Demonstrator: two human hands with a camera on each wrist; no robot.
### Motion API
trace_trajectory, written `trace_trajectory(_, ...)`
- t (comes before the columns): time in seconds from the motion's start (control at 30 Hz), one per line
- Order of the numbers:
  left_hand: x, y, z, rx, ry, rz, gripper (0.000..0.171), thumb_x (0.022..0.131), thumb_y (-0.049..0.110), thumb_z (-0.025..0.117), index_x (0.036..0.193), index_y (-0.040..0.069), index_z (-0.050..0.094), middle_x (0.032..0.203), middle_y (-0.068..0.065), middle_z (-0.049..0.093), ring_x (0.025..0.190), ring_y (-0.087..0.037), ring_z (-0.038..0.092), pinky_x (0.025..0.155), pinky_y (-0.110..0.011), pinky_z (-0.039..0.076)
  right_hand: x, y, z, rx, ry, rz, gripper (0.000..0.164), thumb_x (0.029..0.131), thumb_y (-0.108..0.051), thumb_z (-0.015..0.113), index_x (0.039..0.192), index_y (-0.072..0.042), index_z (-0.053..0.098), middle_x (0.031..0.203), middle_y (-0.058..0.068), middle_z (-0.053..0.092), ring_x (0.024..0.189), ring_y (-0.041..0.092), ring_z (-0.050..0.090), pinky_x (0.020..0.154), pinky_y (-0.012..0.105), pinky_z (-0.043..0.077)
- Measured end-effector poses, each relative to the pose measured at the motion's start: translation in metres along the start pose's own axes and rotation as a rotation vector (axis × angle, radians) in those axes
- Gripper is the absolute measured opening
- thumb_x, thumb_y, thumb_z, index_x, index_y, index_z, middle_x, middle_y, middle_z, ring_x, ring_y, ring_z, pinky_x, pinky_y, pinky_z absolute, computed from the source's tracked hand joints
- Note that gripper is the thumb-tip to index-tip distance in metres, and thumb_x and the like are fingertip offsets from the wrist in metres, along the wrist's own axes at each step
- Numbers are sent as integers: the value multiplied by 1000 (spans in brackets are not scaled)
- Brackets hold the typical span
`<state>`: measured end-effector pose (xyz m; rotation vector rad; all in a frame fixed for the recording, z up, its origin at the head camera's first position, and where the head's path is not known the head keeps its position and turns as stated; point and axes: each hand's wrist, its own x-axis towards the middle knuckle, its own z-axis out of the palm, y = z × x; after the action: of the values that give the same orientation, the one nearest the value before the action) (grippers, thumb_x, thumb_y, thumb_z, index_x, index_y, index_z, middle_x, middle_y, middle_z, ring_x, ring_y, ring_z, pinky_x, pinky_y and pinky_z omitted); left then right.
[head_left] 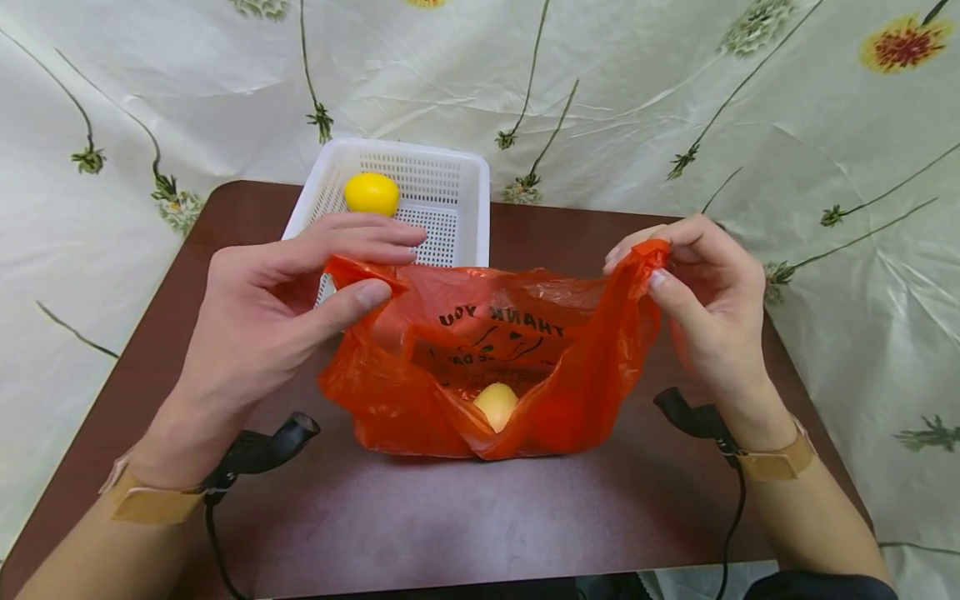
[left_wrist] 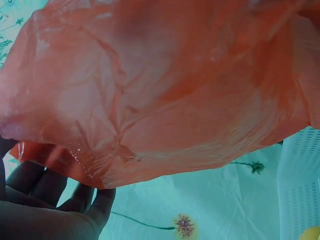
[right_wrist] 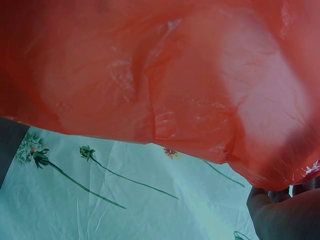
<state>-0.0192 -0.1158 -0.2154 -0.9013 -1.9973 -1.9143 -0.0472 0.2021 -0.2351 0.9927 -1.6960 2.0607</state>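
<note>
A red plastic bag with black printing stands with its mouth spread over the table. Inside it, a pale yellow rounded item shows through the front dip; the rest of it is hidden. My left hand holds the bag's left top edge between thumb and fingers. On the other side, my right hand pinches the gathered right top corner. The bag fills most of the left wrist view, with fingers at its edge. It also covers much of the right wrist view.
Behind the bag, a white perforated plastic basket stands at the table's far edge. It holds a bright yellow oval fruit. The dark brown table borders a flower-printed cloth. A black wrist camera is strapped to each wrist.
</note>
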Motion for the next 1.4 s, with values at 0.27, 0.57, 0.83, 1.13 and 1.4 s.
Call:
trace_trajectory(0.27,1,-4,-1,-14,-110,75,13,81,-11,66,93,-8,72,113,-27,63,117,-41,48,99,-35,40,3,2,4,0,-19,5,17,83,10,52,96,21,52,90,32,62,83,38,60,68,34,54)
trace_trajectory(0.57,9,-7,8,140,-277,240,25,69,-11,77,90,2,75,120,-20,62,120,-34,45,101,-39,36,9,-2,21,-173,-83,61,19,83,6,54,99,17,54,90,27,64,79,31,62,63,30,52)
trace_trajectory(0.83,20,-13,24,175,-389,481,22,70,2,81,90,9,76,124,-24,58,122,-38,41,104,-48,33,13,-1,37,-317,-176,137,22,84,5,58,104,12,56,91,20,66,76,26,62,67,32,52)
trace_trajectory(1.13,25,-18,30,205,-408,545,22,69,6,83,89,9,77,123,-26,57,122,-40,40,103,-46,36,14,6,47,-244,-242,196,28,82,9,61,110,10,54,96,19,65,82,29,61,73,35,53)
trace_trajectory(1.4,27,-21,35,229,-396,598,18,71,6,81,88,9,76,120,-26,58,116,-40,42,100,-44,37,13,9,54,-248,-303,247,38,80,11,64,115,6,52,102,13,64,90,28,64,76,41,56)
